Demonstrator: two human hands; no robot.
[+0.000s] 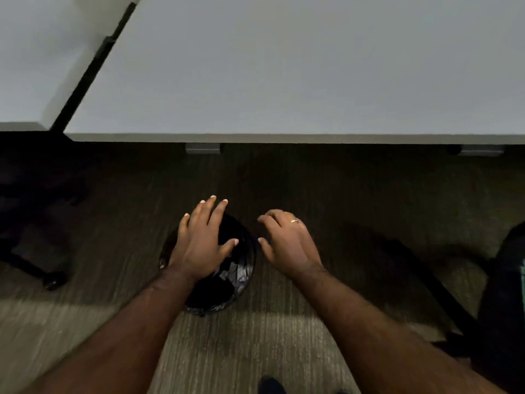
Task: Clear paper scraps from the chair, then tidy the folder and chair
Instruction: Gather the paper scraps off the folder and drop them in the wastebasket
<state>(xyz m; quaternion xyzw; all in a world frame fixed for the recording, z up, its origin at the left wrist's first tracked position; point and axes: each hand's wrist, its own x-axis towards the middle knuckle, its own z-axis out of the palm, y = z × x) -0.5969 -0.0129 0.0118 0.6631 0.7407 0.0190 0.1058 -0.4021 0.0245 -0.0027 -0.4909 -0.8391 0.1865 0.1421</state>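
Observation:
My left hand (202, 239) hovers flat, fingers spread, over a round bin lined with a black bag (235, 277) on the carpet. Just right of the bin's rim is my right hand (287, 242), fingers loosely curled and apart, a ring on one finger. Neither hand holds anything. Pale bits show inside the bag, too dim to identify. A dark chair (502, 302) shows only partly at the right edge, with something light-coloured at its border. No folder is in view.
A white desk (284, 81) fills the upper half, its front edge just beyond my hands. A second chair's wheeled base (42, 271) stands at the left. A dark leg (426, 282) slants across the floor at right. My shoe (271, 385) is at the bottom.

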